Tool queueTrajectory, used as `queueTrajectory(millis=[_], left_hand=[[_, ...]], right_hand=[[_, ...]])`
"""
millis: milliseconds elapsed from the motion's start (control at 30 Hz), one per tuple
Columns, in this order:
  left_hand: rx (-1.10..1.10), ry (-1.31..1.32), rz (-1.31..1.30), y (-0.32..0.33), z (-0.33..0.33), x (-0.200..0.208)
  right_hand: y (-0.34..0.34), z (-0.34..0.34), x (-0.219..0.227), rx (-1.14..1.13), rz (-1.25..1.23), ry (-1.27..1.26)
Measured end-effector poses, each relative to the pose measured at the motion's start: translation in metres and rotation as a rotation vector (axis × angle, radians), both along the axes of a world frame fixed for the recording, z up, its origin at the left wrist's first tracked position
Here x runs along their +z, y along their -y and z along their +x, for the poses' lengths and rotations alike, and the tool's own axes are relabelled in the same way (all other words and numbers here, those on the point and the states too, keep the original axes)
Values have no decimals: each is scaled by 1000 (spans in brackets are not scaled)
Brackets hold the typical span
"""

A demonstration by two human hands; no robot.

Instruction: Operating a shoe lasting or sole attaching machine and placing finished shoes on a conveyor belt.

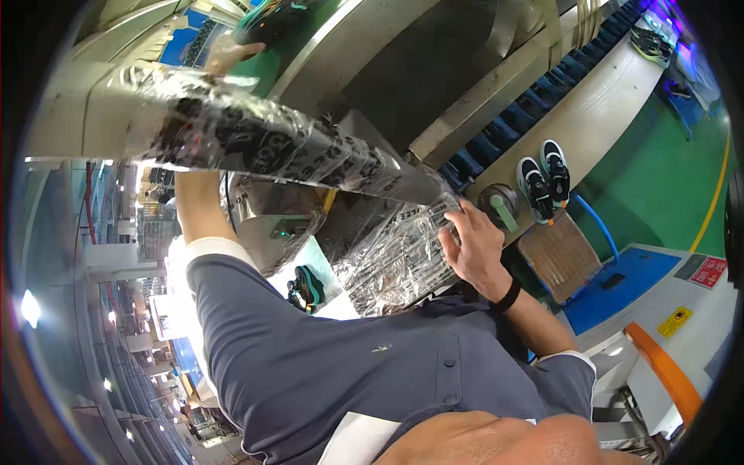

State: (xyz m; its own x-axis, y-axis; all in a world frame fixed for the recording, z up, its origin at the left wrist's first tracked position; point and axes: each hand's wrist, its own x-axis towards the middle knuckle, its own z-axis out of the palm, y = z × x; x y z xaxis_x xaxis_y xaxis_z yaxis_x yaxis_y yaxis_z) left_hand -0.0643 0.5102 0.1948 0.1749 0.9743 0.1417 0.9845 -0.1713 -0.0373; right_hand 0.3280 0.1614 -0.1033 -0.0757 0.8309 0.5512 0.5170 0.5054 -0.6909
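A long sheet of clear plastic film [341, 159] with dark printing stretches from the upper left toward the middle, partly blurred. My right hand [477, 244], with a black wristband, pinches its near end between thumb and fingers. Below that hand spreads a crumpled heap of clear printed plastic bags [395, 263]. My left forearm passes behind the film, and my left hand [232, 54] shows beyond it. Its thumb is stretched out and the other fingers are partly hidden. Close to it is a blurred thing with teal and green strands [267, 17].
Black-and-white shoes [544, 180] stand on a pale bench [597, 108] at right, beside a brown block [559, 256]. A dark shoe with teal trim [306, 288] lies on a white surface near my body. Metal machine frames [496, 101] rise ahead. An orange bar [663, 372] is at lower right.
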Motion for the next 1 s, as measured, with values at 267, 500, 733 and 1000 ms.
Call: queueTrajectory(millis=[267, 500, 733, 1000], left_hand=[[-8, 115, 181, 39, -193, -15], [199, 573, 409, 275, 20, 80], [265, 1099, 140, 402, 43, -40], [186, 1304, -106, 421, 82, -237]], right_hand=[[-2, -3, -4, 79, 72, 1], [11, 7, 12, 62, 166, -15], [30, -19, 85, 431, 207, -566], [86, -39, 45, 239, -79, -349]])
